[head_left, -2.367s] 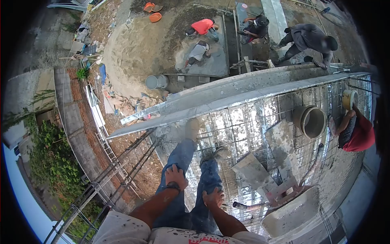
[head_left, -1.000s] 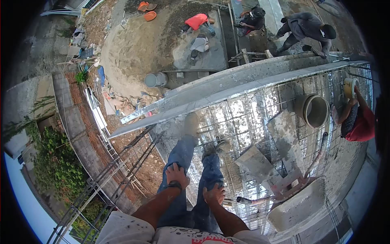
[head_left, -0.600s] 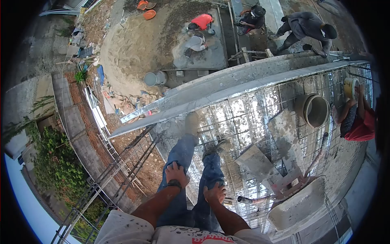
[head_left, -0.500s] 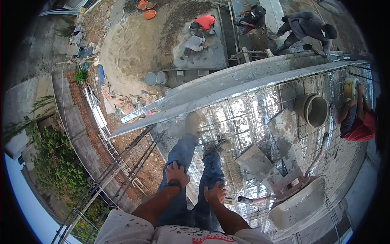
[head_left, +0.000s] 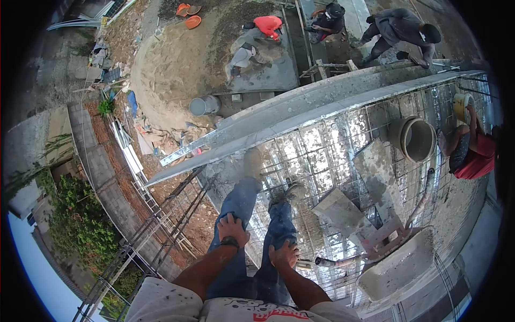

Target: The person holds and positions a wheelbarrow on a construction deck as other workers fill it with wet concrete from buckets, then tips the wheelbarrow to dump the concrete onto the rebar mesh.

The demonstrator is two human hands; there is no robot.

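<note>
My left hand (head_left: 233, 231) rests on the thigh of my blue jeans (head_left: 237, 206), fingers spread, a dark band on the wrist. On the other leg lies my right hand (head_left: 284, 254), its fingers apart over the knee and nothing held in it. Both feet are on a wire grid (head_left: 303, 161) over shiny sheeting. To the right of my legs are grey boards (head_left: 343, 214) and a wheelbarrow (head_left: 399, 265) crusted with cement. A large round bucket (head_left: 418, 139) stands on the grid beyond them.
A person in red (head_left: 476, 158) holds a pale bucket (head_left: 461, 107) at the right. A long concrete edge (head_left: 300, 117) crosses ahead. Below it, several people work near a sand pile (head_left: 166, 70) and a grey bucket (head_left: 205, 105). Rebar (head_left: 177, 209) sticks out at the left.
The view has shifted slightly, and the scene beyond my legs sits a little higher. The two crouching people by the sand pile have changed posture. My hands stay on my legs.
</note>
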